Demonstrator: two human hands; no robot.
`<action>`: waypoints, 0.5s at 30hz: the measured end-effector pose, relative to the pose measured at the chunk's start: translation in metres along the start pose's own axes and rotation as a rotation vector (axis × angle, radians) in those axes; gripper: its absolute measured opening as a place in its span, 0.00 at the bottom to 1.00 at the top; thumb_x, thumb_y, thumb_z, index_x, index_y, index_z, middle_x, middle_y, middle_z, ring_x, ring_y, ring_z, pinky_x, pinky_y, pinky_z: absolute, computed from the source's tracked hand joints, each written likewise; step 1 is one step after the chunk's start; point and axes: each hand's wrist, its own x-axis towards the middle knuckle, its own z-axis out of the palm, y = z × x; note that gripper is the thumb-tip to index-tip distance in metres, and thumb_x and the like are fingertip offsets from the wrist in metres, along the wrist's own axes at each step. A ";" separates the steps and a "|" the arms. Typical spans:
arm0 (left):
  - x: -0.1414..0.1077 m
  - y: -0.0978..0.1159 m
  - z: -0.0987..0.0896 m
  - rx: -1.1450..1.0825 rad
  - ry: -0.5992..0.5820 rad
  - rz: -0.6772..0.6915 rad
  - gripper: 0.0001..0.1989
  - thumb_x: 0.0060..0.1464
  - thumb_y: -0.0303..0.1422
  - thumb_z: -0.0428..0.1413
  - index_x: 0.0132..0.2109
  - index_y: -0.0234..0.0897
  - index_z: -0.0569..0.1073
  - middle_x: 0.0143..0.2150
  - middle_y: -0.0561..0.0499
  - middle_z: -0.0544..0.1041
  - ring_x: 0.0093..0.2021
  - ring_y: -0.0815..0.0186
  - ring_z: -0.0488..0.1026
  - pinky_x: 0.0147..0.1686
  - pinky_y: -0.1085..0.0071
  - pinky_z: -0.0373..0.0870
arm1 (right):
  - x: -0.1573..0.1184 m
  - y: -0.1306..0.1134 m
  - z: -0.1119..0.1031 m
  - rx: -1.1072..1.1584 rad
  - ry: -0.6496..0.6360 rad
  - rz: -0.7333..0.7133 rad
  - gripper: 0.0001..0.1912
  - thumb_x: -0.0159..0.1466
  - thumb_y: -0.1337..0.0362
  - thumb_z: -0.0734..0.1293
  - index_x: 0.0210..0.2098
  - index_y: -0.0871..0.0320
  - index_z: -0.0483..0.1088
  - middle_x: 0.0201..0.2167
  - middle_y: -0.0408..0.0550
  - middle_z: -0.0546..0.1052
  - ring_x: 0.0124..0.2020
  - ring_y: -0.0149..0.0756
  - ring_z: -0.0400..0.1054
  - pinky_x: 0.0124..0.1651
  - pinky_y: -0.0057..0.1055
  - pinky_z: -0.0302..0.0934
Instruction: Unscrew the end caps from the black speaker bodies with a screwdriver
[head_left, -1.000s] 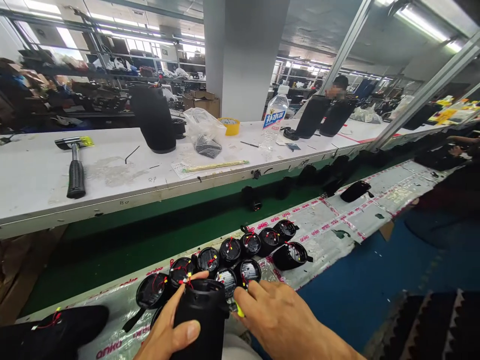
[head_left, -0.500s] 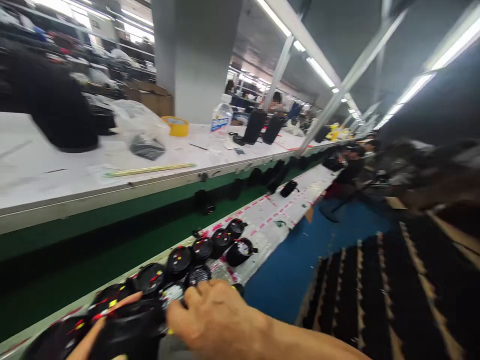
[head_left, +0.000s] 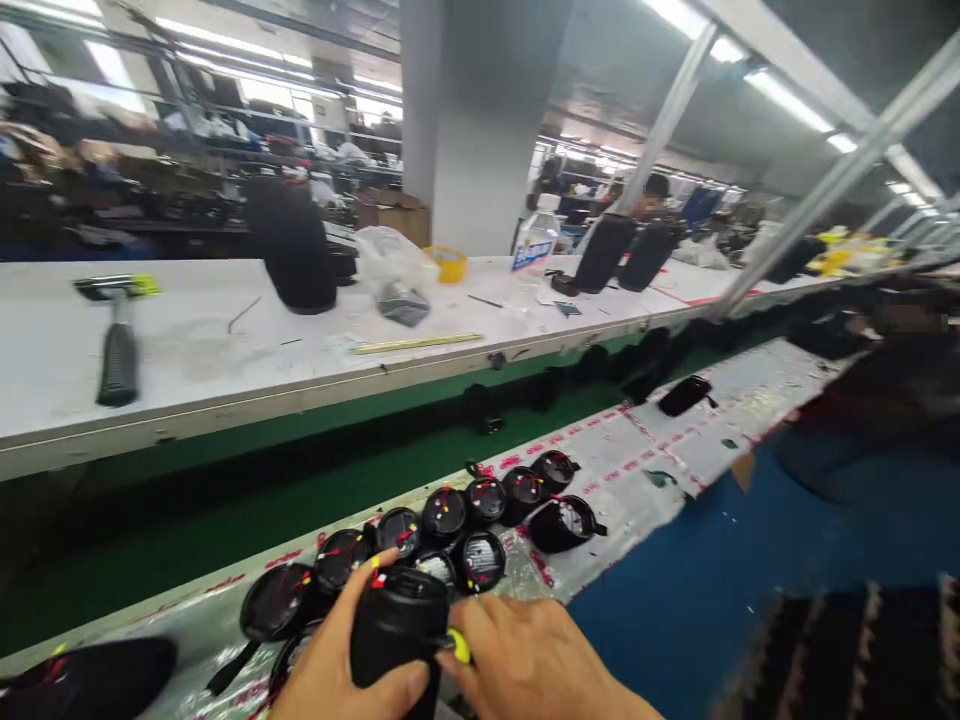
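Note:
A black, cup-shaped cylinder (head_left: pixel 397 635) stands upright in my left hand (head_left: pixel 341 645), thumb across its near side and fingers round its far side. Small red and yellow parts show by its rim. At the cylinder's right side my right hand (head_left: pixel 525 650) is closed, with a bright yellow piece (head_left: pixel 458 646) at its thumb and fingers; the rest of that piece is hidden. Just beyond my hands, several similar black cylinders with coloured wire ends, such as this one (head_left: pixel 446 512), crowd the lower bench. Another cylinder (head_left: pixel 562 523) with a loop lies tilted on the right.
The lower bench (head_left: pixel 615 470) has a plastic cover with red print. On the higher white table (head_left: pixel 202 375) lie a T-shaped tool (head_left: pixel 120 345), yellow tape (head_left: pixel 448 264), a plastic bag (head_left: pixel 390 260) and a bottle (head_left: pixel 534 240). A person (head_left: pixel 892 350) is at the far right.
The view has swung left, bringing the T-shaped tool into sight. My right hand has moved from over the cylinders to the side of the one in my left hand, which now stands upright.

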 end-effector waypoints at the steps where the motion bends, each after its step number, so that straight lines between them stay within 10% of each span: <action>1: -0.003 0.007 0.002 0.017 0.015 -0.024 0.43 0.40 0.40 0.59 0.66 0.39 0.62 0.50 0.47 0.83 0.49 0.45 0.78 0.50 0.54 0.73 | 0.000 -0.001 0.002 0.002 0.014 0.004 0.15 0.68 0.52 0.68 0.35 0.51 0.59 0.23 0.36 0.74 0.19 0.36 0.72 0.18 0.36 0.54; 15: -0.016 0.032 0.013 0.050 0.087 -0.062 0.41 0.36 0.34 0.54 0.63 0.38 0.65 0.40 0.51 0.81 0.37 0.53 0.77 0.40 0.61 0.70 | 0.001 0.001 -0.002 -0.068 -0.125 -0.115 0.13 0.65 0.60 0.70 0.38 0.51 0.59 0.25 0.36 0.74 0.21 0.35 0.73 0.19 0.35 0.57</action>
